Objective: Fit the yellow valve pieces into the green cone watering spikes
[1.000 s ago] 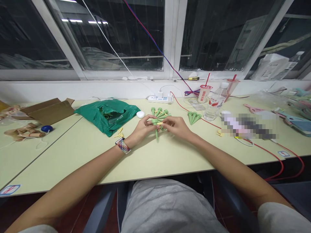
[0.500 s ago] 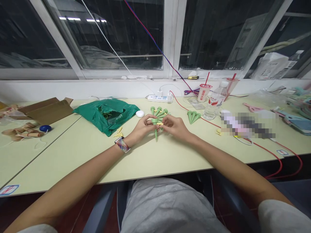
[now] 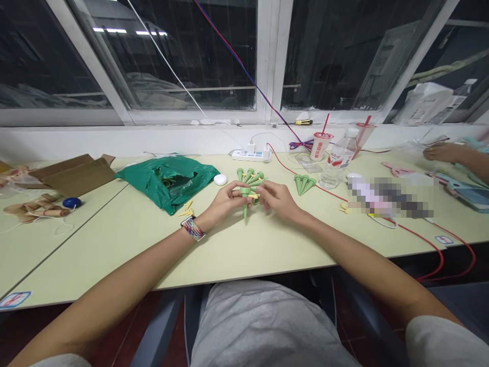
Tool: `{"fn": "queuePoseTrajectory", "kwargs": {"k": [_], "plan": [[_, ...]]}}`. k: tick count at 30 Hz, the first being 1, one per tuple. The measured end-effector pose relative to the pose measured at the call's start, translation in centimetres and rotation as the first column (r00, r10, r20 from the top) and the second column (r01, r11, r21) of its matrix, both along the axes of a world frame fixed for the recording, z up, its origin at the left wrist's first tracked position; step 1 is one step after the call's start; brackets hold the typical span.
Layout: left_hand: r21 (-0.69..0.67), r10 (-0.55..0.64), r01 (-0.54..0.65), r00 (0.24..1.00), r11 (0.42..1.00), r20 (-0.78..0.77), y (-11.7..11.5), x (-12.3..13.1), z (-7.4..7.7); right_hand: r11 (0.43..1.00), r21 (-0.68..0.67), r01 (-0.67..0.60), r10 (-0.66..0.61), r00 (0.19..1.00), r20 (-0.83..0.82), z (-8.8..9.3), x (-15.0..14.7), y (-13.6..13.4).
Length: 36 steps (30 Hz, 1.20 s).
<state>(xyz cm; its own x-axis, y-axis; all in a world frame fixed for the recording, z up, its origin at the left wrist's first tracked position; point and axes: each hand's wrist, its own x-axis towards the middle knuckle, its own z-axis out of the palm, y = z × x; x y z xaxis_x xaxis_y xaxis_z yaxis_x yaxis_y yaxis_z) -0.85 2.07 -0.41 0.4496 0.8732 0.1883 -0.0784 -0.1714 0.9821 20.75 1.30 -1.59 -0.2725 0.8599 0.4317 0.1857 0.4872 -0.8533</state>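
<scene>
Pinched near its top in my left hand is a green plastic watering spike, held upright with its tip down. A small yellow valve sticks out sideways from the spike below its cap. My right hand is at the outer end of this valve, fingers curled in around it; the exact contact is partly hidden. Several more green spikes, some with yellow pieces on them, lie fanned out just behind my hands. To the right lies a group of green spikes. Loose yellow valves lie by my left wrist.
A torn green plastic bag and a white round object lie left. Behind are a power strip, a water bottle and a drink cup. More yellow pieces lie right. Another person's hand reaches in far right.
My right fingers have shifted slightly right, exposing more of the yellow valve on the spike. Another person's hand has come into view at the far right.
</scene>
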Motion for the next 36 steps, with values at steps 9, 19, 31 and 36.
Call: {"fn": "queuePoseTrajectory", "kwargs": {"k": [9,19,31,36], "plan": [[-0.034,0.023,-0.021,0.998,0.999,0.054,0.6,-0.3,-0.5,0.998,0.047,0.047,-0.051,0.995,0.084,0.6,1.0,-0.1],[-0.047,0.102,-0.098,0.99,0.994,0.094,1.0,-0.3,-0.3,0.955,0.292,0.062,-0.156,0.937,0.312,0.7,1.3,-2.2],[-0.076,0.087,-0.081,0.993,0.994,0.081,0.7,-0.2,-0.5,0.963,0.159,-0.218,0.092,0.819,0.566,-0.4,3.3,-5.3],[-0.065,0.077,-0.074,0.996,0.995,0.052,0.8,-0.2,-0.7,0.973,0.228,-0.03,-0.033,0.963,0.267,1.7,2.8,-1.0]]}}
